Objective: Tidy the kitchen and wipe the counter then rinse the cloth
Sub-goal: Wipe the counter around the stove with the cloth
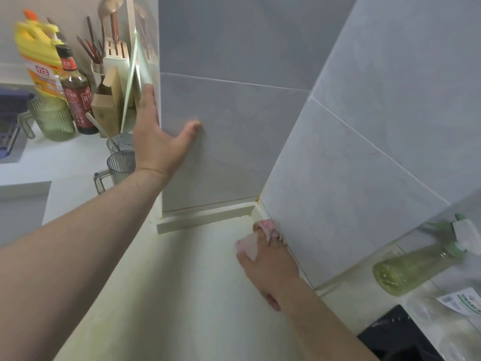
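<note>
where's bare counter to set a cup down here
Widest bare counter: in front of the tiled pillar, between the forearms. A smaller strip before the clear jugs. Crowded: far left by the bottles; right by the spray bottle.

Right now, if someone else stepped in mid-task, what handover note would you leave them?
Left hand: open, flat against the tiled wall, holding nothing.
Right hand: holds the pink cloth, pressed on the counter at the wall corner.
Green spray bottle: on the counter at the right.
Done: wiping under way; how much is unclear.
Left: finish the counter, rinse the cloth.
</note>
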`<state>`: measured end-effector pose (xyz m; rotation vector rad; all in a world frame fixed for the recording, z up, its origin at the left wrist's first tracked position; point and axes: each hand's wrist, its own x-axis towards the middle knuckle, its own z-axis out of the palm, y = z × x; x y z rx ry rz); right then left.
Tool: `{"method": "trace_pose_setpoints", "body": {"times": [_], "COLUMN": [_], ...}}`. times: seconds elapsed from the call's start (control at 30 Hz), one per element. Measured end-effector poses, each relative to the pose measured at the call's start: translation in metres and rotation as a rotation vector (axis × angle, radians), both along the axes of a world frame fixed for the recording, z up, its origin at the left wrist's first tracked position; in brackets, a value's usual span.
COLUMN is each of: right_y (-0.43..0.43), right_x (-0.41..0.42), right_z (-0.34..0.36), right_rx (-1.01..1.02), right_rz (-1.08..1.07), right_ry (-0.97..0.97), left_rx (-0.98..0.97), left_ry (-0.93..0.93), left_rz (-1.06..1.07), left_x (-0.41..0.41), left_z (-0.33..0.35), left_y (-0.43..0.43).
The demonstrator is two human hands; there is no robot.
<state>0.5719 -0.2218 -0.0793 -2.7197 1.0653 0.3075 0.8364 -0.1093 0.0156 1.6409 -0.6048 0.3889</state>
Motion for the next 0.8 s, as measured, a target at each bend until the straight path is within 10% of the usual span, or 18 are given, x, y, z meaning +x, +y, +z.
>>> {"method": "trace_pose_setpoints", "body": {"times": [0.8], "right_y": [-0.015], "right_x": [0.012], "right_z": [0.000], "right_rx": [0.079], "right_rz": [0.013], "right_ry": [-0.044], "left_rx": [-0.022], "left_ry": [0.212], "left_rz": [0.102], "left_x": [-0.019], "left_z": [-0.054], "left_y": [-0.008]}}
